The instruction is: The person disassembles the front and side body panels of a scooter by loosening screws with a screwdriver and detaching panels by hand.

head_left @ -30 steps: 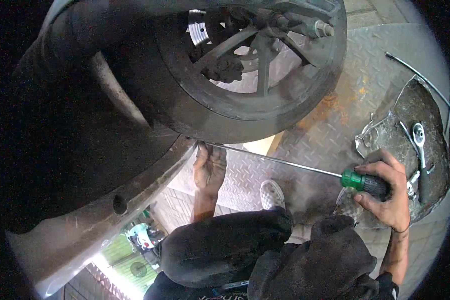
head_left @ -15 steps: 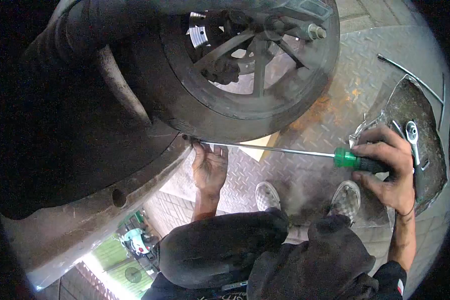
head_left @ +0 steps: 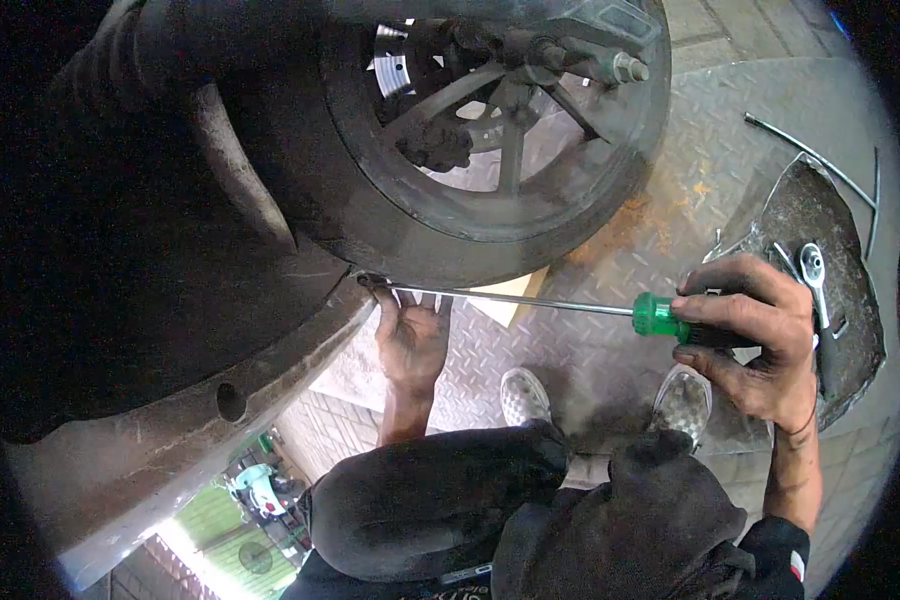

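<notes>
A long screwdriver with a green and black handle lies almost level across the view. My right hand is closed around that handle. Its thin metal shaft runs left to the edge of a dirty body panel, just below the tyre. There my left hand is raised palm up, thumb and fingers closed about the shaft near its tip. The tip itself and whatever it meets are hidden in shadow at a small dark spot on the panel's corner.
A wheel with spokes and an axle nut fills the top. On the right, a ratchet and other tools lie in a worn tray, near a long bar. Diamond plate covers the floor; a scooter stands beyond.
The whole view has shifted slightly. The right hand and screwdriver handle appear a little further left, with the fingers slightly turned on the handle. The left hand stays at the panel edge.
</notes>
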The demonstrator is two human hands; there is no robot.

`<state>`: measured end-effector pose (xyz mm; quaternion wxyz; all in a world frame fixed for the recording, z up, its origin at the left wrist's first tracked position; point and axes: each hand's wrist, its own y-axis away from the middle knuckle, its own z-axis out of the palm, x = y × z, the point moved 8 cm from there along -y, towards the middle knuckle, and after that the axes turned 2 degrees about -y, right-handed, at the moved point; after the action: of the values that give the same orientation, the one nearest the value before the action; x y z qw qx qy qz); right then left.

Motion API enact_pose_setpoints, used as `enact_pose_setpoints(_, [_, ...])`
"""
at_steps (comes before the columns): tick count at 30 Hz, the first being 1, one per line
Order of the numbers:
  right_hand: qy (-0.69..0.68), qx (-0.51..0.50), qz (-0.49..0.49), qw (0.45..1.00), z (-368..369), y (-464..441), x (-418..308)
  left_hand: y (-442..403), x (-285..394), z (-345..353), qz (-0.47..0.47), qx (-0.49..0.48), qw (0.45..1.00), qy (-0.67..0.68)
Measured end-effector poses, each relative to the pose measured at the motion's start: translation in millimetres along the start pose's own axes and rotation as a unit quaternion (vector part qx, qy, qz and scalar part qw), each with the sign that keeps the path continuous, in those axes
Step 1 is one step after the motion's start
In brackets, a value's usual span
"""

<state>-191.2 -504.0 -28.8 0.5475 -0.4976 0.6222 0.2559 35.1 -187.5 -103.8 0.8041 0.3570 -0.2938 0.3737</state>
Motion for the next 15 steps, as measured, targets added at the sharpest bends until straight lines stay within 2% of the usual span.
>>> enact_pose_setpoints(4, [-0.019,0.020,0.005,1.000,0.9,-1.4,-2.8,-0.6,-0.1,-3.4,0.007,0.008,1.000,0.016])
enact_pose_setpoints(6, [-0.034,0.030,0.018,0.999,1.4,0.0,-0.5,-3.1,6.4,-0.3,0.015,-0.051,0.997,-0.057])
enact_pose_setpoints(10, [-0.052,0.037,0.028,0.998,11.2,11.5,7.0,-5.9,14.2,-11.6,0.034,-0.004,0.997,-0.067])
enact_pose_setpoints(15, [-0.075,0.047,0.098,0.991,24.1,30.9,27.0,-5.5,13.5,-10.5,0.028,0.011,0.998,-0.052])
